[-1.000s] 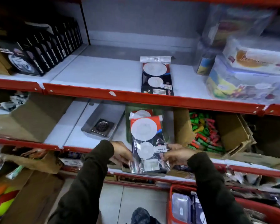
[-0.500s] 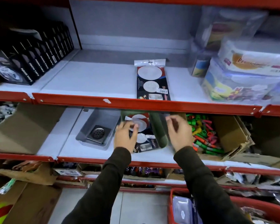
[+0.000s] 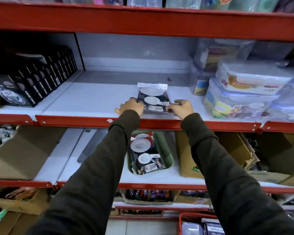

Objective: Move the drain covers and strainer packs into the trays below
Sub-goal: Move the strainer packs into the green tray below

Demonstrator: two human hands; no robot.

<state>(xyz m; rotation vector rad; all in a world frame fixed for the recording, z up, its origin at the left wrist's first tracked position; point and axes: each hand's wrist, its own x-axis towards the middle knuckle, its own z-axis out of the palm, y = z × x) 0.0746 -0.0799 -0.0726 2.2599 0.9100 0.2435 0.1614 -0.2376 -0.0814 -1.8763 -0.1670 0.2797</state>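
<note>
Your left hand (image 3: 131, 106) and right hand (image 3: 182, 108) reach onto the upper shelf (image 3: 92, 100), a smooth white board with a glossy red metal lip. Between them lies a flat strainer pack (image 3: 154, 99): a crinkly clear plastic sleeve over a dark card, with two round white discs showing through and a white header strip at the far end. Your left fingers (image 3: 139, 104) curl closed over the pack's left edge, and your right fingers (image 3: 171, 109) pinch its near right corner; the pack lies flat on the shelf under both grips. A ring shows on the left hand.

Below your fingers, on the next shelf down, a green tray (image 3: 165, 150) with rounded corners and a dull plastic rim holds more packs (image 3: 143, 155) of the same kind, stacked loosely, the top one showing a large and a small white disc. Just right of the tray stands a brown cardboard box (image 3: 185, 160) with rough, torn flaps.

Well left of your left fingers runs a row of matte black boxes (image 3: 32, 85). Right of your right fingers sit clear, hard plastic containers (image 3: 244, 89) with printed labels, stacked.
</note>
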